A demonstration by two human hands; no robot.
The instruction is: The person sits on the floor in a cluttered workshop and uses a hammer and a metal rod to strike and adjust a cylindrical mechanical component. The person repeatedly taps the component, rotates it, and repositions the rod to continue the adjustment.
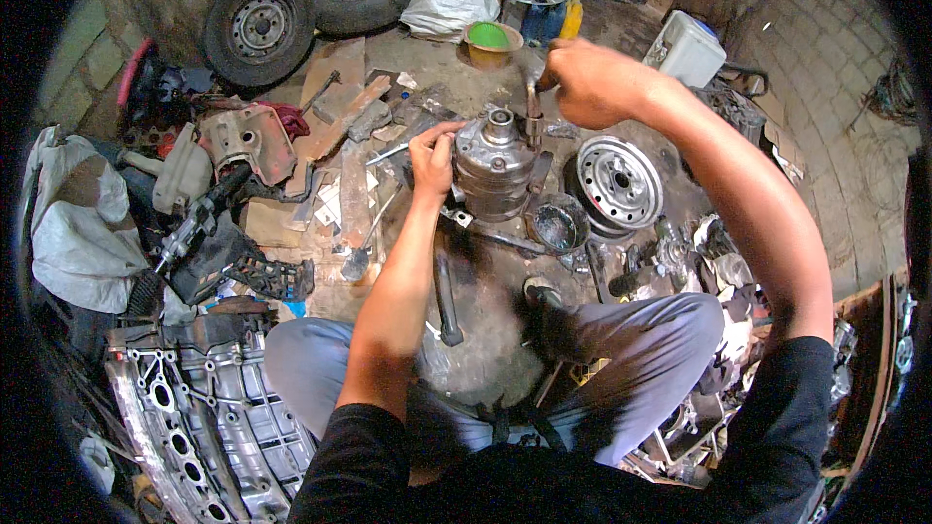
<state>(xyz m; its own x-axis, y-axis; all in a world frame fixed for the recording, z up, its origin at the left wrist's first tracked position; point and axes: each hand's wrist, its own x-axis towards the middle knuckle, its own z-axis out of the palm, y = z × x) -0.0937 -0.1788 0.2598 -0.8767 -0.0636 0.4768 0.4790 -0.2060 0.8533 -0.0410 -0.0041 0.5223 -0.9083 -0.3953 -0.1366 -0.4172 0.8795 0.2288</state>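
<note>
I'm viewing this from the head camera: a round metal housing (495, 177) is standing upright on the floor, ahead of the wearer's bent legs, with its hollow collar facing up. Left hand (433, 163) is bracing the housing's left side, index finger extending to the upper rim, other fingers curling in; I'm not able to tell if it's pinching or only pressing. Right hand (594, 83) is folding into a fist at the top of a metal tool (533, 114), which is standing near vertical at the housing's right edge. Blur is hiding the exact grip and I can't tell how the tool's lower end is seating. A small round pan (584, 225) is sitting just right of the housing's base, with a silver wheel rim (621, 180) leaning beyond it. A dark bar (448, 303) is lying on the floor nearer the legs. An engine casting (209, 417) is filling lower left; a tyre (221, 31) is propping up far left.
</note>
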